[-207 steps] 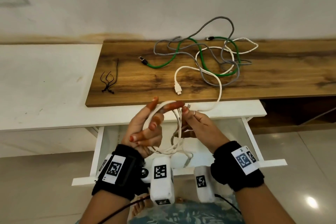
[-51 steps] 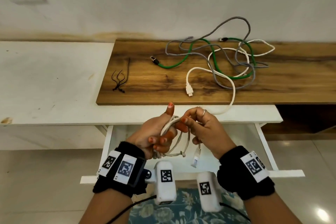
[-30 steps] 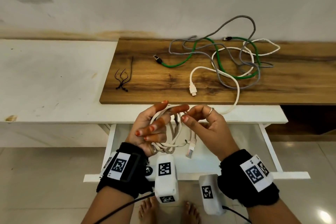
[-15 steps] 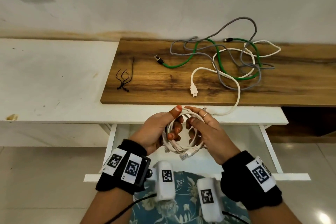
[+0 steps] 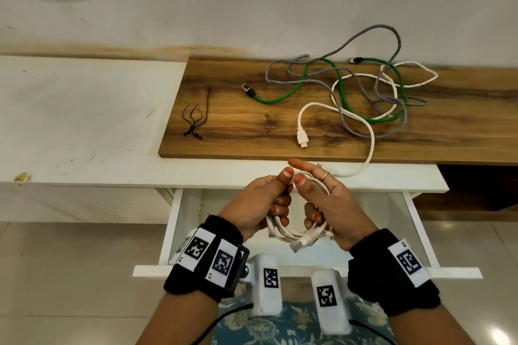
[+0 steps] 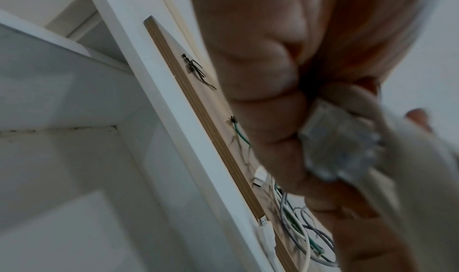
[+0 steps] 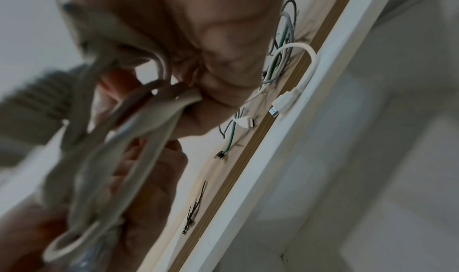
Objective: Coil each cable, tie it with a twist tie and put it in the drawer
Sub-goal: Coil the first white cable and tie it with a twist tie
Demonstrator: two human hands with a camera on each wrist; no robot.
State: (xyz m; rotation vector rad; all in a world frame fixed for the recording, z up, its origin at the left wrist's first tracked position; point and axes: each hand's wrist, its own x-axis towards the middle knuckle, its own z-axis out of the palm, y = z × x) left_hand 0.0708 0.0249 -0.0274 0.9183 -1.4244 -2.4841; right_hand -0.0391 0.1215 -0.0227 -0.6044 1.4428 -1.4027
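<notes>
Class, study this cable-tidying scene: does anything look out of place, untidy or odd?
Yes. The green cable, grey cable and white cable lie tangled across one another on the wooden board, and the white one droops over its front edge. The coiled cable, held by the left hand and right hand, has no tie yet.

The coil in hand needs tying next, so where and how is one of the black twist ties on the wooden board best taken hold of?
Pinch a loose upper strand of the twist ties from above: those ends fan apart on the wooden board, while the lower ends bunch together.
</notes>
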